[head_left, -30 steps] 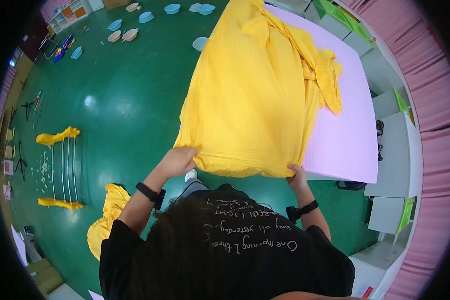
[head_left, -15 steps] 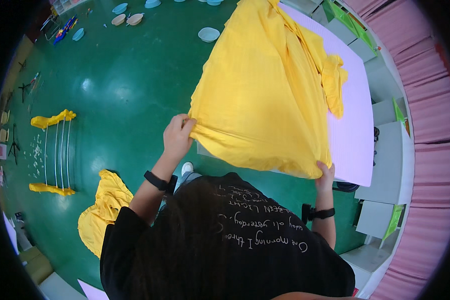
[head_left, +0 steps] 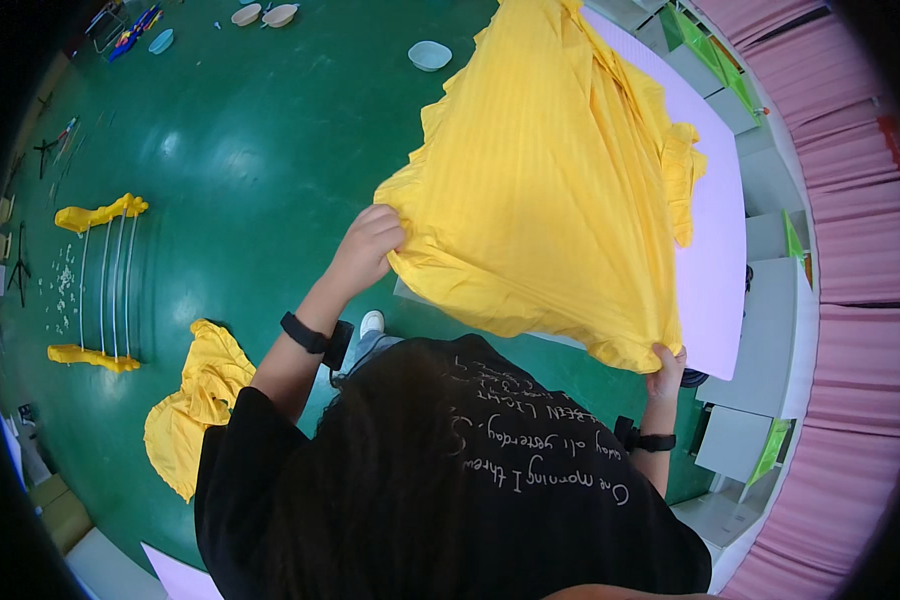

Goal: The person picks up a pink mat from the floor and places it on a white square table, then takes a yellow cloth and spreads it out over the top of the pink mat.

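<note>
A broad yellow cloth [head_left: 540,190] is spread over a lilac tabletop [head_left: 715,310], most of which is covered, with a strip left bare along the right side. The near edge of the cloth is gripped at its two ends: the left corner is pinched in the closed fingers of the left hand [head_left: 372,240], and the right corner is held between the thumb and fingers of the right hand [head_left: 665,370]. The long axis of the cloth is pointed away from the person, and nearly all of it lies ahead of the grip. The held edge is slanted, the right hand being placed closer to the body and near the table's bare right part, while the left is held farther forward, out past the table's left side. Whether the cloth's far end is hanging off the table cannot be told.
</note>
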Available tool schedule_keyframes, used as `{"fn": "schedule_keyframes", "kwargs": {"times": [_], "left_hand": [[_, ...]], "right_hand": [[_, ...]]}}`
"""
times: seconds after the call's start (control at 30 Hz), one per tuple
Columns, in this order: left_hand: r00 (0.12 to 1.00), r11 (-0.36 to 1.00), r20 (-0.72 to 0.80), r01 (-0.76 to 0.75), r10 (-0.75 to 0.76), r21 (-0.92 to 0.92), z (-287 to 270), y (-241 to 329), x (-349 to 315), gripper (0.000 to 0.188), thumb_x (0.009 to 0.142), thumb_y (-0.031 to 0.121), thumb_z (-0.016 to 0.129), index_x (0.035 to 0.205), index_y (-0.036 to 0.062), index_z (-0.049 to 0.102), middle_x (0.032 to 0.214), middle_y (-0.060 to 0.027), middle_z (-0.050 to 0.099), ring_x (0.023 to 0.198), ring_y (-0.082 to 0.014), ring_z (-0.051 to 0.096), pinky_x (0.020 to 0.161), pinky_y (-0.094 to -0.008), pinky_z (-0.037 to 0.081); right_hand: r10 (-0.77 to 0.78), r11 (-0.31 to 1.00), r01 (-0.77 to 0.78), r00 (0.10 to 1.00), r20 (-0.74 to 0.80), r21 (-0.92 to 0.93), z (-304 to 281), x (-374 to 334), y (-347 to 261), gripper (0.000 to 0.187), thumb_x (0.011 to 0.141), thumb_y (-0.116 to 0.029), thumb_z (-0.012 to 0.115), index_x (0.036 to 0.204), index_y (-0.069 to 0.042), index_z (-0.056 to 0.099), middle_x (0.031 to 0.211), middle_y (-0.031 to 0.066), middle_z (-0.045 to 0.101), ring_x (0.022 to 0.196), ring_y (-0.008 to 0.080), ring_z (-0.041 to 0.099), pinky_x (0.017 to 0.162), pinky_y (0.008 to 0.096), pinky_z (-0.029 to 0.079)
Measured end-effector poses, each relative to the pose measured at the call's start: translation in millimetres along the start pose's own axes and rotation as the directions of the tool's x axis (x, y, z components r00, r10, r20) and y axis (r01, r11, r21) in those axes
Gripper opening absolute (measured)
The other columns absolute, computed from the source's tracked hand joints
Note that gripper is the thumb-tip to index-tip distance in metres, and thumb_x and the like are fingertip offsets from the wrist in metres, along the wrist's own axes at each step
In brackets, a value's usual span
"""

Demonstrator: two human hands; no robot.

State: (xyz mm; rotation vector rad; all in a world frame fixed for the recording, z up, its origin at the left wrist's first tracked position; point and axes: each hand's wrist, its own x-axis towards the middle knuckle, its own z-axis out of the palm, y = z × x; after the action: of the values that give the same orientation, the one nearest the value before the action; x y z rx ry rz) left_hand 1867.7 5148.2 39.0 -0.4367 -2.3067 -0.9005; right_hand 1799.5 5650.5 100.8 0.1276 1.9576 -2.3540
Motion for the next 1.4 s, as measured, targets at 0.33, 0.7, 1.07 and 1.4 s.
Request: {"fn": "schedule_keyframes", "kwargs": {"times": [0.33, 0.7, 1.07, 1.4], "left_hand": [[0.917, 0.985, 0.381, 0.157, -0.119, -0.068, 28, -32, -40, 0.034, 0.07, 0.009, 0.057, 0.103, 0.0055, 0.049, 0.093, -0.015, 0.052, 0.091, -0.0334, 0.051, 0.08, -0.043, 0.04], [0.912, 0.988, 0.404, 0.007, -0.068, 0.152, 26, -37, -53, 0.037, 0.063, 0.0, 0.059, 0.099, 0.0058, 0.054, 0.085, -0.0097, 0.054, 0.089, -0.0285, 0.054, 0.074, -0.0379, 0.043], [0.914, 0.981, 0.385, 0.06, -0.128, 0.185, 53, -46, -103, 0.021, 0.069, 0.008, 0.058, 0.089, 0.0081, 0.052, 0.075, -0.0088, 0.052, 0.079, -0.0279, 0.053, 0.074, -0.0375, 0.04], [0.855, 0.929, 0.423, 0.16, -0.299, 0.333, 50, -65, -109, 0.024, 0.067, 0.006, 0.06, 0.09, 0.0089, 0.051, 0.078, -0.0089, 0.053, 0.083, -0.0284, 0.052, 0.075, -0.0405, 0.039]], "right_hand": [[0.381, 0.872, -0.37, 0.924, -0.031, -0.321, -23, -8, 98, 0.01, 0.083, -0.013, 0.061, 0.087, -0.006, 0.065, 0.073, -0.0037, 0.062, 0.05, 0.0032, 0.047, 0.045, 0.019, 0.031], [0.416, 0.862, -0.384, 0.909, 0.027, -0.332, -18, -11, 89, 0.014, 0.085, -0.011, 0.06, 0.095, -0.002, 0.065, 0.085, 0.0018, 0.067, 0.067, 0.0065, 0.06, 0.057, 0.0187, 0.043], [0.473, 0.839, -0.425, 0.878, 0.069, -0.341, -28, -13, 118, 0.021, 0.088, -0.014, 0.059, 0.102, 0.001, 0.064, 0.095, 0.0051, 0.067, 0.079, 0.0108, 0.062, 0.069, 0.0233, 0.048], [0.497, 0.771, -0.376, 0.86, 0.117, -0.513, -30, -11, 130, 0.021, 0.088, -0.017, 0.06, 0.099, 0.001, 0.065, 0.09, 0.0023, 0.067, 0.074, 0.0074, 0.059, 0.067, 0.0223, 0.046]]}}
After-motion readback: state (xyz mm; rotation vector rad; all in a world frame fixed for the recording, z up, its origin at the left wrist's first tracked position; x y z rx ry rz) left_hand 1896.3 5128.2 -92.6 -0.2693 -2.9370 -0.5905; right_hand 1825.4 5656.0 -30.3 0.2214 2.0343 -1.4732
